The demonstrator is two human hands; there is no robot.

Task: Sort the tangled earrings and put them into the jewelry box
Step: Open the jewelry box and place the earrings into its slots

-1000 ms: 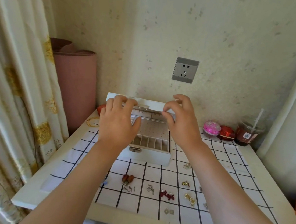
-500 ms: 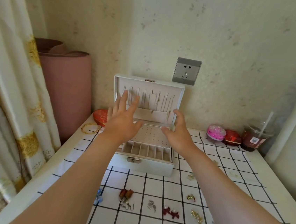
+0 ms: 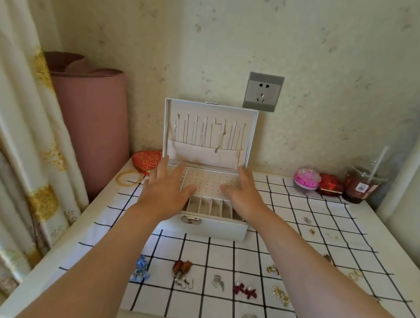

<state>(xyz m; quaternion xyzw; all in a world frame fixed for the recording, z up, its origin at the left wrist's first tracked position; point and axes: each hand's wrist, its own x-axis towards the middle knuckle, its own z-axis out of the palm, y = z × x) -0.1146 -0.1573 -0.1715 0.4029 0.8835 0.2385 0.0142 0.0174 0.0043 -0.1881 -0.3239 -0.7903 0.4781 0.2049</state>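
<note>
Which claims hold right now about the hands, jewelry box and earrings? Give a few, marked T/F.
1. The left hand and right hand are over the jewelry box with fingers spread, holding nothing. True.
2. The box is shut. False: its lid stands upright, with necklaces hanging inside it.
3. The blue earrings lie on the checked cloth in front of the box. True.
4. The cup with a straw stands left of the box. False: the drink cup stands at the far right.
</note>
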